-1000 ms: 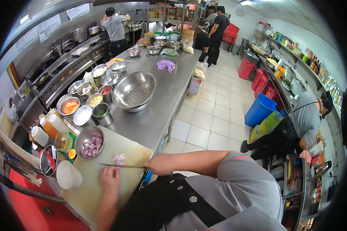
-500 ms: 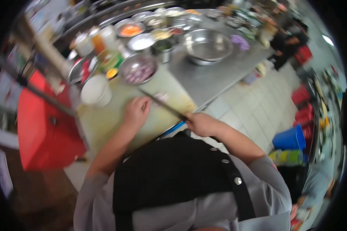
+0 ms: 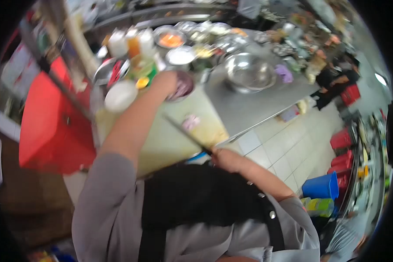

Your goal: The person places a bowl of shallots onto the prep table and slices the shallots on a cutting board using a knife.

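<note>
Metal bowl (image 3: pixel 193 86) of onions (image 3: pixel 184 84) — left hand (image 3: pixel 166 81) reaches over it, grip impossible to tell; right hand (image 3: pixel 225 160) wraps round 1 knife (image 3: pixel 185 132).

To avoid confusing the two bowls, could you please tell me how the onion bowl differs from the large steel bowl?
The large steel bowl is clearly wider than the onion bowl.
The onion bowl is at the far edge of the cutting board; the large steel bowl is on the metal counter.
The left hand is at the onion bowl, while neither of the hands is at the large steel bowl.
Both are round.
</note>
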`<state>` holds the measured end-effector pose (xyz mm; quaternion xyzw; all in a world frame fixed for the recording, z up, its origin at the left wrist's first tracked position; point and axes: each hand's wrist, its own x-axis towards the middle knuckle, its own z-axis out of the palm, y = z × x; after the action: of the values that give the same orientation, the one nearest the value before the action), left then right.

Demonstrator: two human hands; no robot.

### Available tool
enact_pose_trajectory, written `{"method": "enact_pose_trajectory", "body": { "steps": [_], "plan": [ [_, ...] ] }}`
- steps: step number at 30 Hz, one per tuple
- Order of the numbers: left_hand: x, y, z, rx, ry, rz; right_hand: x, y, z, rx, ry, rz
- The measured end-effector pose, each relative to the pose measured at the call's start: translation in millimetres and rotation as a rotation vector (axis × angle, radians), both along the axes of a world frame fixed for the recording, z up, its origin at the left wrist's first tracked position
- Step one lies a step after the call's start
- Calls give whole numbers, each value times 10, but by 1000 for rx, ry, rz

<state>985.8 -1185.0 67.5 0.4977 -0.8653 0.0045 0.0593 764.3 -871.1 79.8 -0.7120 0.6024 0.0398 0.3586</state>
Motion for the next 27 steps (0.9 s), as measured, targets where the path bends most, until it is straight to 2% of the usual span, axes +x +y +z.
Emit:
{"method": "enact_pose_trajectory", "body": {
  "steps": [1,2,3,4,5,6,7,9,12,15,18,19,20,22,23,25,26,27],
  "plan": [
    [29,-417,-499,-103,-53,-195,-157,-55,-485,-100,-37,95],
    [-32,-20,-131,-165,60,-268,26,-11,-58,14,-31,-59],
    [-65,-392,-438,-94,-14,-353,-56,-44,-295,-30,-36,50],
    [-53,-760,-766,-53,22,-465,-60,-27,-158,-31,-66,38],
    [-87,-5,34,11,189,-309,-49,1,-34,-31,-109,40],
    [-15,-150,-158,-167,224,-311,-92,-7,-157,-95,-104,53],
    [-11,8,104,67,100,-86,-104,-33,-312,-138,-98,90],
    [131,-12,7,-92,325,-178,-148,-65,-352,-156,-116,63],
    [184,856,387,272,803,-112,-193,-31,-278,-120,-139,-14],
    [336,1290,-104,412,948,-133,-264,-20,-310,-73,-179,-40],
    [338,1737,-478,239,822,-156,-307,68,-385,-170,-205,-41],
    [355,1861,-535,200,782,-168,-331,59,-595,-183,-198,14],
    [339,1898,-567,167,740,-159,-426,20,-831,-232,-192,178],
    [364,1831,-753,-79,652,-323,-399,39,-572,-90,-219,167],
    [352,1827,-751,-150,655,-313,-267,104,-266,-26,-234,-151],
    [395,1859,-634,-83,654,-195,-194,94,-123,-96,-141,-116],
    [421,1817,-651,-26,671,-155,-242,105,-242,-151,-199,-88],
    [449,1819,-673,24,694,-137,-195,102,-227,-77,-175,-108]
  ]
}}
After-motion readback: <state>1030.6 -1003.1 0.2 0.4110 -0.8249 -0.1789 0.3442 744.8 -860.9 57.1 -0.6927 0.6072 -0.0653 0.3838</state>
